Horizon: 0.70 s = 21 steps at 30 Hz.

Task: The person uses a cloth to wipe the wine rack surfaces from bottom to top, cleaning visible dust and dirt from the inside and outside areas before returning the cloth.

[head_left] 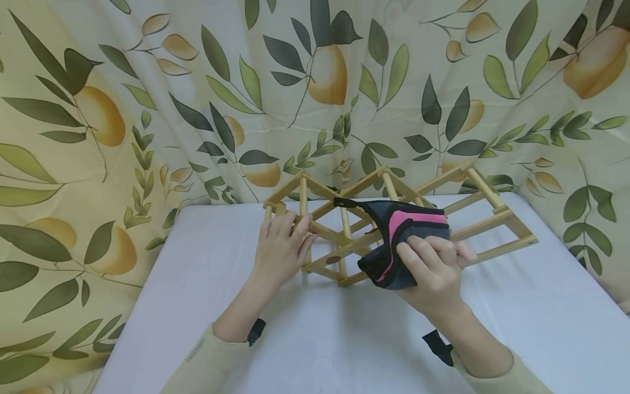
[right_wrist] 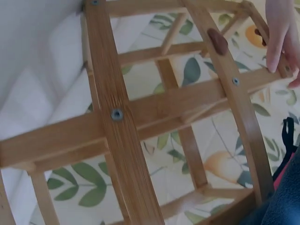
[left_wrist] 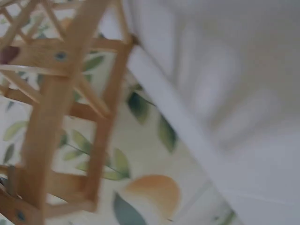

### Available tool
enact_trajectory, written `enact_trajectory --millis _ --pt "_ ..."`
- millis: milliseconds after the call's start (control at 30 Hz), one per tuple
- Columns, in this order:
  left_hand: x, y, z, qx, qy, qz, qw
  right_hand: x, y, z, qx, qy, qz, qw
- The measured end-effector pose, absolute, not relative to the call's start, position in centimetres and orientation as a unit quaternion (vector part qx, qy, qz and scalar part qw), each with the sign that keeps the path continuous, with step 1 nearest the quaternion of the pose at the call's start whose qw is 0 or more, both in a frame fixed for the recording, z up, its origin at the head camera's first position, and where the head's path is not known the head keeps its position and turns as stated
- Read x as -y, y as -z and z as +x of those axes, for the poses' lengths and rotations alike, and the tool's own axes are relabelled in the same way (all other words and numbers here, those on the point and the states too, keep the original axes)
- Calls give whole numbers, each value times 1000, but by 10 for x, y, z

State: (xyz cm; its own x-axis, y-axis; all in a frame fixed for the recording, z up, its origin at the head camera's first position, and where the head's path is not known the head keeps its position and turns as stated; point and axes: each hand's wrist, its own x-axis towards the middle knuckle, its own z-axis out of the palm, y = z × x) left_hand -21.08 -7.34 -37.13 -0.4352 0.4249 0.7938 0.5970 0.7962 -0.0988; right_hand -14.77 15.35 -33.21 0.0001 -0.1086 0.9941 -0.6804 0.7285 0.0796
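A folding wooden lattice rack (head_left: 354, 241) stands stretched out across the white table. At its left end my left hand (head_left: 280, 246) grips the frame, with the fingers over a bar and the thumb on the near side. My right hand (head_left: 435, 268) pinches a dark blue and black fabric piece (head_left: 418, 219) with a pink stripe and a thin black loop; its exact kind is unclear. The fabric hangs in front of the rack's middle, covering some slats. In the right wrist view, fabric (right_wrist: 286, 197) fills the lower right corner, and my left hand (right_wrist: 281, 42) touches the rack's end.
The table (head_left: 197, 284) is covered in white cloth. Behind it hangs a curtain (head_left: 315, 109) printed with leaves and fruit, close to the rack's back side. Black straps (head_left: 438, 347) show near both wrists.
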Motion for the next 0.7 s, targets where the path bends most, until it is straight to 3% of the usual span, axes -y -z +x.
enact_trajectory --millis 400,700 --pt "124 411 -211 845 70 -236 475 -138 354 -155 684 -202 303 631" --pt "125 424 -212 852 72 -237 462 -124 389 -159 710 -154 367 581"
